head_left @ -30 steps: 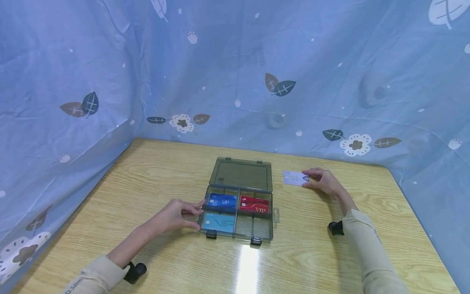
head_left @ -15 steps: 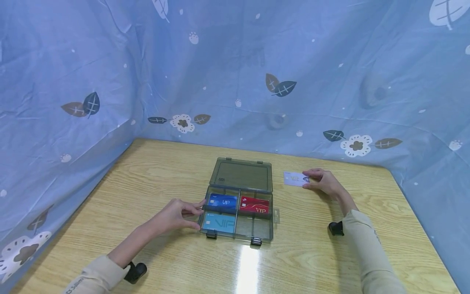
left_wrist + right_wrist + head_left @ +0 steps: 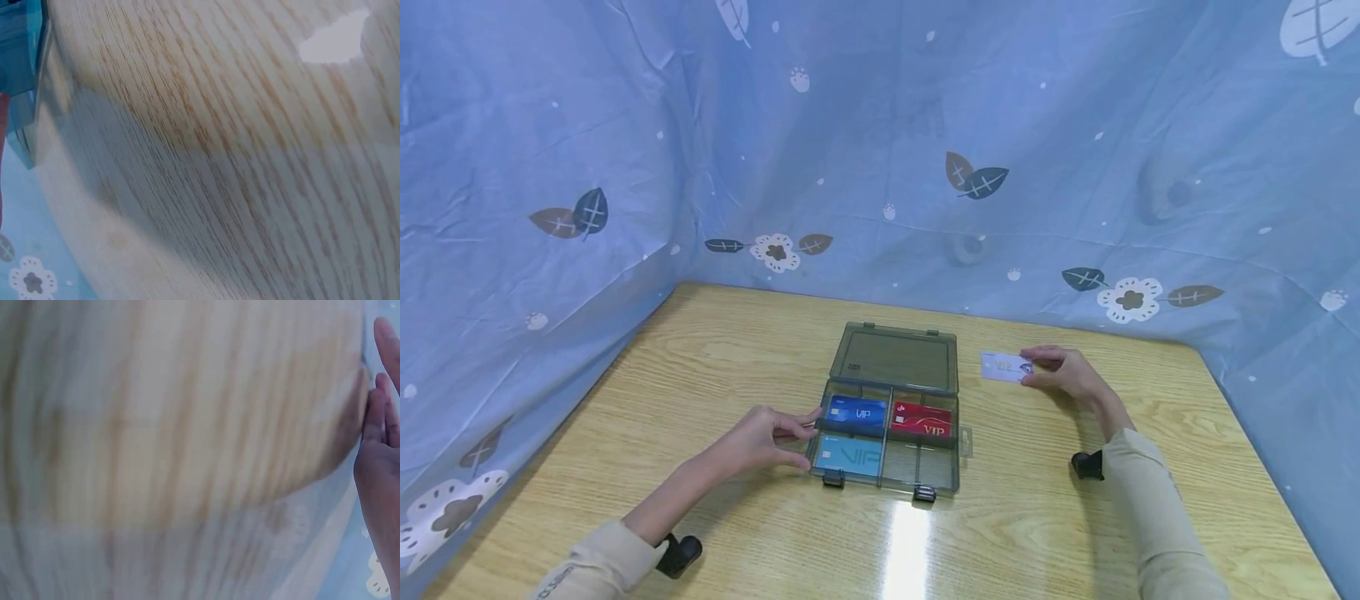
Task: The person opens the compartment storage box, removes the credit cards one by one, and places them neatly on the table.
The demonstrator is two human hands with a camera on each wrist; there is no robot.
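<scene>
Right hand (image 3: 1063, 371) pinches the pale card (image 3: 1002, 367) — likely light, stiff, slippery, best held by edges — left hand (image 3: 766, 438), thumb apart, touches the box (image 3: 901, 464) beside it.

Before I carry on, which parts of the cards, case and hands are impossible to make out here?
- Pale VIP card, head view: right-side corners covered by the right hand.
- Plastic case, left wrist view: cut off by the left edge.
- Left hand, left wrist view: mostly outside the left edge.
- Blue VIP card, head view: fine print too small.
</scene>
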